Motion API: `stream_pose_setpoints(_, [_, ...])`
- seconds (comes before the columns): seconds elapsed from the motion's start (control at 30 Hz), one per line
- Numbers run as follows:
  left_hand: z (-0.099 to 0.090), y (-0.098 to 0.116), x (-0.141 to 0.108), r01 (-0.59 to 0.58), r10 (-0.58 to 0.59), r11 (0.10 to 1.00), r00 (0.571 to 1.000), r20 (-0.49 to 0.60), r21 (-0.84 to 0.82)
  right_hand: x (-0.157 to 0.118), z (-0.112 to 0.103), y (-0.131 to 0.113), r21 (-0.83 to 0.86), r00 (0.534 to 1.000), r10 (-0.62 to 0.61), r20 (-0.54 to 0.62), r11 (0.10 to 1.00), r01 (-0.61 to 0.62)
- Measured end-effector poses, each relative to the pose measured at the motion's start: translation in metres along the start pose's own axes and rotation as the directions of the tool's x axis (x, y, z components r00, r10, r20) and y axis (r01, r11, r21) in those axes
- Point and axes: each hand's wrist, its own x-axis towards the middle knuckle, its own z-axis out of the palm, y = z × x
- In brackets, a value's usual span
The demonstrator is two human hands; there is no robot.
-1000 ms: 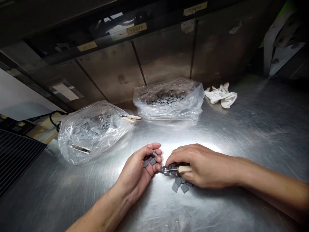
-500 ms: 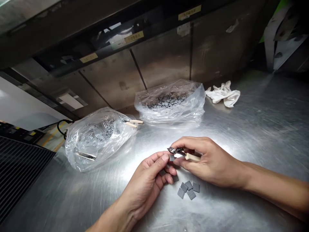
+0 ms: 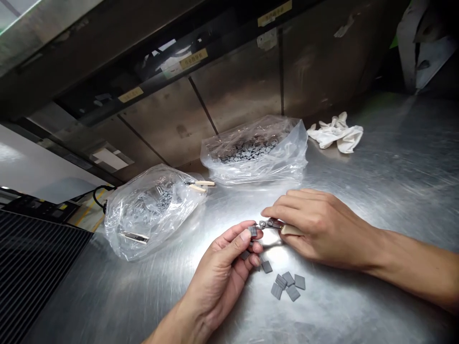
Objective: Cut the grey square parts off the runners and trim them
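Note:
Between thumb and forefinger, my left hand (image 3: 229, 263) pinches a small grey ridged square piece (image 3: 253, 231). Another grey piece shows under its curled fingers. My right hand (image 3: 319, 227) grips small pliers (image 3: 292, 230) by their cream handles, and the metal jaws point left, at the edge of the pinched piece. Whether the jaws touch it is hard to tell. On the metal table below the hands lie several loose grey square pieces (image 3: 293, 292), with one more (image 3: 267, 266) close to my left fingers.
A clear plastic bag (image 3: 254, 167) of grey pieces stands at the back. Left of it, another clear bag (image 3: 129, 210) holds small bits, with cream-handled pliers (image 3: 202, 183) at its edge and a metal tool (image 3: 135, 237) on it. White gloves (image 3: 339, 134) lie at the back right.
My right hand has turned, and the pliers' jaws now point at the piece in my left hand instead of above it. The view has shifted slightly. A loose piece near my left fingers shows more fully.

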Motion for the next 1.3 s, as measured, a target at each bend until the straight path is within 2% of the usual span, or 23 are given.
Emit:
stream_pose_setpoints(0.23, [-0.0003,-0.0002,0.0019,-0.013,0.013,1.000,1.000,-0.015,0.018,-0.0021,-0.0014,-0.0037,-0.167,0.999,-0.010,0.041,0.986,0.017])
stream_pose_setpoints(0.57, [-0.0032,-0.0030,0.0041,-0.020,0.021,0.999,0.999,-0.033,0.025,-0.0032,0.0012,-0.0051,-0.322,0.998,-0.067,-0.010,0.945,0.061])
stream_pose_setpoints(1.13, [-0.0045,-0.0040,0.0053,-0.044,0.047,0.996,0.998,-0.035,0.074,-0.0092,0.0065,-0.0039,-0.339,0.992,-0.120,-0.050,0.936,0.096])
stream_pose_setpoints(1.3, [-0.0028,-0.0044,0.0036,-0.032,0.037,0.997,0.996,-0.076,0.066,-0.0087,0.0071,-0.0012,-0.304,0.991,-0.121,-0.055,0.948,0.098])
